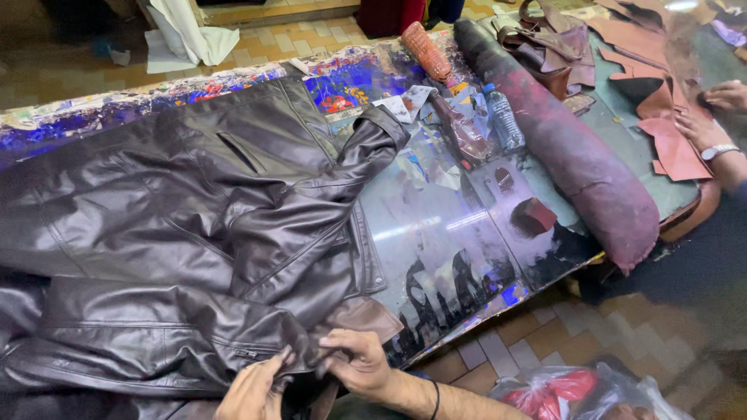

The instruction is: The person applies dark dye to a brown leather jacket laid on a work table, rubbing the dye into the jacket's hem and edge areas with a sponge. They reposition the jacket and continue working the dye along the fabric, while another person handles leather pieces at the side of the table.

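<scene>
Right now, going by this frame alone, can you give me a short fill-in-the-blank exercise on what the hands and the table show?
1. Both hands grip the edge of a dark leather ____.
2. The plastic water bottle lies on its ____.
3. The right hand has a thin black band around its ____.
4. Another person's arm at the far right wears a ____.

Missing words: jacket; side; wrist; watch

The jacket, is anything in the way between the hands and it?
No, nothing visible is. Both hands already touch the dark brown leather jacket at its near edge. The left hand and the right hand pinch a fold of leather between them, with no tool or other object in between.
</scene>
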